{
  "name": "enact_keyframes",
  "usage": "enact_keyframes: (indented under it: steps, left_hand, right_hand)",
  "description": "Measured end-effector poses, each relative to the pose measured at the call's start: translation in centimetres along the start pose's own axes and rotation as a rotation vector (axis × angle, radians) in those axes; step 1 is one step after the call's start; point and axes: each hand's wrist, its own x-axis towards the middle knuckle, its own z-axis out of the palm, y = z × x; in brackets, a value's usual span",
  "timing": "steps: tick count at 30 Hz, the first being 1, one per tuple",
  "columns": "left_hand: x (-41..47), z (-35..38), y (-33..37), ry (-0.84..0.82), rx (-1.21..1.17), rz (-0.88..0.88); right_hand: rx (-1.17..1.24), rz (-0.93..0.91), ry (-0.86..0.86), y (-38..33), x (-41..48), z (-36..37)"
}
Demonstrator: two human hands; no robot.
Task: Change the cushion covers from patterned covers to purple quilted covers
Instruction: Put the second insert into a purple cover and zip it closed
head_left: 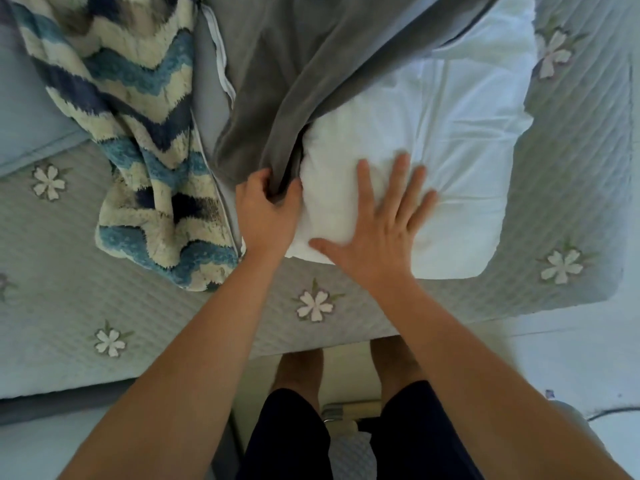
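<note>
Far left, the fuzzy chevron cover (138, 133), banded in blue, navy and cream, is lying crumpled on the quilted, flowered bedspread (69, 271), its zip edge showing. Next along, the left hand (268, 216) is pinching the edge of a smooth grey cover (277, 81), thumb and fingers curling tight into the fabric. The right hand (377, 230) is pressing down flat, fingers spread, on the bare white cushion (467, 133), which is lying on the bed with the grey cloth draping over its far side.

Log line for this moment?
left hand grips grey cover edge | right hand flat on white cushion insert | zigzag cover lying aside
</note>
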Motion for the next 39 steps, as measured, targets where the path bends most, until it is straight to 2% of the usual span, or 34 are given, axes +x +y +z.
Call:
enact_keyframes:
  steps: [3,6,9,12,13,15,17,19,22,25,28,30,32,34,37,39]
  left_hand:
    - [0.9,0.5,1.0,0.001,0.003,0.040]
    - [1.5,0.0,2.7,0.122,-0.143,0.095]
    - [1.9,-1.9,3.1,0.242,-0.197,0.068]
    - [0.8,-3.5,1.2,0.190,-0.078,0.197]
    - [0.2,-3.6,0.1,0.133,0.020,0.237]
    - [-0.7,-3.1,-1.8,0.067,0.185,0.242]
    - [-1.7,-2.4,-2.1,0.105,0.211,0.228]
    - [-2.8,-1.6,-1.1,0.150,0.193,0.284]
    - [-3.3,-0.1,0.5,0.077,0.236,0.401]
    - [-1.5,1.1,0.9,-0.050,0.346,0.364]
    - [0.3,1.2,1.5,-0.063,0.425,0.389]
    - [0.3,0.7,1.7,-0.036,0.338,0.418]
    - [-0.5,-0.1,1.3,0.001,0.220,0.451]
    - [-2.1,-1.2,0.6,0.008,0.164,0.485]
    - [-6.1,-2.2,0.0,-0.027,0.167,0.594]
    - [-9.2,-2.4,-0.3,0.003,0.224,0.736]
  right_hand:
    - [-0.019,0.027,-0.006,0.8,1.6,0.3]
    - [0.077,0.052,0.086,2.3,3.8,-1.4]
    - [0.167,0.177,0.291,4.4,4.9,-3.9]
    - [0.241,0.317,0.518,6.0,5.4,-6.4]
    - [0.266,0.343,0.512,6.3,5.6,-6.8]
    - [0.251,0.308,0.317,6.5,5.8,-6.6]
    - [0.175,0.189,0.063,6.1,5.5,-5.4]
    - [0.149,0.113,-0.036,5.4,4.7,-3.8]
    - [0.138,0.083,0.091,3.9,2.8,-2.7]
    - [0.100,-0.164,0.206,3.0,-0.5,-1.5]
    - [-0.129,-0.249,0.100,3.7,-2.3,0.3]
    - [-0.207,-0.254,0.074,5.1,-2.0,0.7]
    - [-0.071,-0.224,0.073,6.4,-1.0,-0.9]
    - [0.202,-0.079,0.159,7.1,-0.3,-4.3]
    - [0.475,0.204,0.487,7.5,1.3,-10.3]
    - [0.592,0.296,0.656,8.5,2.9,-13.1]
